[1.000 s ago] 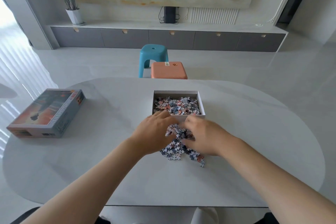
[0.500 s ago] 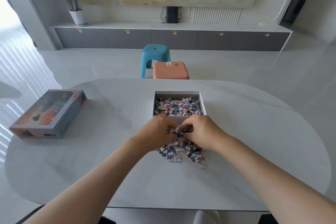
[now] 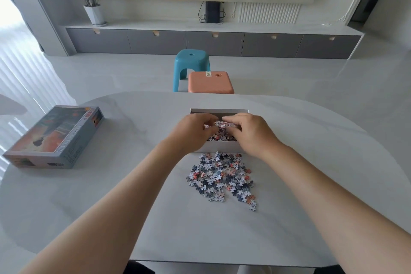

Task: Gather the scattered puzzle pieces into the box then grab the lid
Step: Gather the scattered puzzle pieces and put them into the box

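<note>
both hands moved from the pile at 6 o'clock up over the box since half a second ago; the pile is now uncovered. left hand and right hand sit side by side above the box, palms down, fingers curled inward, tips almost meeting over pieces. can't tell whether they hold a handful or have already dropped it. forearms converge from 7 and 5 o'clock.

loose puzzle pieces lie on the table just at 6 o'clock of the box, top edge touching its near wall, spread tapering toward 5 o'clock. a good share is left, so gathering looks roughly half done.

lid lies flat, picture side up, at 9 o'clock of the hands, well apart. its long axis runs about 7 to 1 o'clock. left hand is nearer; likely the one to reach for it.
</note>
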Available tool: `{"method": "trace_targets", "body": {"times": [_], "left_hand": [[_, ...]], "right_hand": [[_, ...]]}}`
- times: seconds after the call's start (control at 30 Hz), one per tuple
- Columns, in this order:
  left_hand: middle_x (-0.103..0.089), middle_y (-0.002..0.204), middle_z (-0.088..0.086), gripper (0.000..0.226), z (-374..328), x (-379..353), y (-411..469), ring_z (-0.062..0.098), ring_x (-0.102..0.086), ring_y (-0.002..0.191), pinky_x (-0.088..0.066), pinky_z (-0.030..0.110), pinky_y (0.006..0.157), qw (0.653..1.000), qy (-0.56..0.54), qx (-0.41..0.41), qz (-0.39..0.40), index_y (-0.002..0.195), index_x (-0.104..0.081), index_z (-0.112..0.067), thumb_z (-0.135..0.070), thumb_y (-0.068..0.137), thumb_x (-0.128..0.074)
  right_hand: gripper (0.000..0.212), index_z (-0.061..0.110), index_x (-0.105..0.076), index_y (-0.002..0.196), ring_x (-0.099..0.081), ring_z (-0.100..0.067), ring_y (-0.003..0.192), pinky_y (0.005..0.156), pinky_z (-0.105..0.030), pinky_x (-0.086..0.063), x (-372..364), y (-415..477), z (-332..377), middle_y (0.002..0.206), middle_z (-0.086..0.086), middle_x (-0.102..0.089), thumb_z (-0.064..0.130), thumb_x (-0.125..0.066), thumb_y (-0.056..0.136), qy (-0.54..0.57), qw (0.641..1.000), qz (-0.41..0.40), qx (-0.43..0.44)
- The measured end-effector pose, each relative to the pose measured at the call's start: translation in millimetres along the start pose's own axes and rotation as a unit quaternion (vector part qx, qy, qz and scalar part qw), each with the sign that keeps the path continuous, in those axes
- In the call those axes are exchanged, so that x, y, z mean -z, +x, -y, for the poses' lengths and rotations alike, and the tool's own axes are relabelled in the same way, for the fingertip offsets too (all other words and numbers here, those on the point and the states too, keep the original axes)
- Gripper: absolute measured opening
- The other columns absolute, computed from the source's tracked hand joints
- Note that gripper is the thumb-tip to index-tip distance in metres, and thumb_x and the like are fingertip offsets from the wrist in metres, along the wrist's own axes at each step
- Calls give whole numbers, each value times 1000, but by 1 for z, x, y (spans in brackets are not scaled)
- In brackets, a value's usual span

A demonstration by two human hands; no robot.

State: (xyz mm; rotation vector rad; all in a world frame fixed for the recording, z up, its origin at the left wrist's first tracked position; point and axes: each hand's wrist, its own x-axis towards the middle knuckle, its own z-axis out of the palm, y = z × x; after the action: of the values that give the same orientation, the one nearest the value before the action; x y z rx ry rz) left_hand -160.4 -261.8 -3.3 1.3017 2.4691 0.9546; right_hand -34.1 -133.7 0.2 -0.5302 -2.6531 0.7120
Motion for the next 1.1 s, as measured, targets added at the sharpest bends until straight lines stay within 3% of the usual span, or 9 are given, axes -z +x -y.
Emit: {"method": "trace_targets", "body": {"times": [0.1, 0.2, 0.3, 0.37, 0.43, 0.5, 0.73, 0.93, 1.1], "left_hand": [[-65, 119, -6, 36, 5, 2, -2, 15, -57, 105, -44, 33, 98, 998, 53, -22, 6, 123, -63, -27, -32, 87, -65], [-63, 107, -10, 23, 10, 10, -12, 8, -53, 92, -46, 28, 88, 994, 63, -78, -52, 110, -67, -27, -28, 86, -66], [-57, 90, -17, 8, 11, 15, -32, 1, -53, 73, -51, 28, 70, 984, 84, -147, -48, 92, -67, -28, -24, 87, -62], [-55, 89, -20, 8, 13, 13, -48, -2, -54, 71, -52, 28, 67, 982, 110, -153, 15, 94, -65, -33, -32, 87, -61], [-54, 111, -22, 37, 20, 8, -61, 0, -55, 93, -52, 28, 81, 973, 151, -142, 97, 115, -58, -41, -54, 81, -57], [-42, 133, -19, 67, 27, 0, -70, 6, -41, 124, -47, 31, 94, 962, 187, -143, 139, 132, -48, -39, -69, 72, -50], [-49, 122, -8, 44, 22, -11, -74, 15, -55, 105, -50, 39, 88, 972, 153, -125, 124, 124, -58, -29, -46, 84, -65], [-41, 132, -5, 63, 22, -6, -77, 16, -45, 119, -46, 35, 96, 964, 204, -102, 138, 136, -47, -26, -54, 82, -62], [-55, 113, -1, 38, 15, -14, -75, 19, -59, 98, -47, 32, 88, 981, 121, -75, 136, 119, -64, -20, -34, 84, -69]], "right_hand": [[32, 17, -67, 125, -60, -17, 112, 98, -23, -43, 3, -3, -3, 123, -2, -66, 10, -58, 95, -19, 1000, -11, 21], [27, 18, -73, 112, -64, -10, 98, 87, -16, -47, 8, -11, 2, 109, 2, -70, 6, -60, 92, 9, 998, -32, 57], [20, 23, -75, 106, -63, -7, 85, 76, -21, -50, 8, -25, 10, 98, 8, -70, 15, -64, 90, 13, 994, 80, 68], [29, 29, -69, 116, -59, -8, 93, 84, -31, -51, 3, -35, 14, 106, 12, -63, 32, -65, 88, -58, 983, 162, 64], [59, 31, -55, 135, -49, -10, 116, 97, -32, -45, -5, -43, 15, 128, 12, -50, 54, -64, 82, -149, 964, 209, 67], [80, 29, -42, 145, -35, -13, 128, 103, -35, -41, -13, -49, 17, 136, 9, -39, 66, -63, 77, -195, 951, 232, 64], [49, 33, -56, 130, -49, -15, 113, 92, -34, -45, -15, -51, 14, 116, 7, -46, 48, -68, 85, -126, 968, 216, 9], [82, 29, -37, 146, -39, -18, 126, 99, -40, -43, -13, -57, 14, 129, 4, -40, 68, -62, 79, -196, 955, 221, -18], [57, 31, -53, 135, -51, -18, 103, 87, -35, -46, -23, -60, 19, 108, 5, -42, 47, -71, 83, -107, 971, 212, -19]]}}
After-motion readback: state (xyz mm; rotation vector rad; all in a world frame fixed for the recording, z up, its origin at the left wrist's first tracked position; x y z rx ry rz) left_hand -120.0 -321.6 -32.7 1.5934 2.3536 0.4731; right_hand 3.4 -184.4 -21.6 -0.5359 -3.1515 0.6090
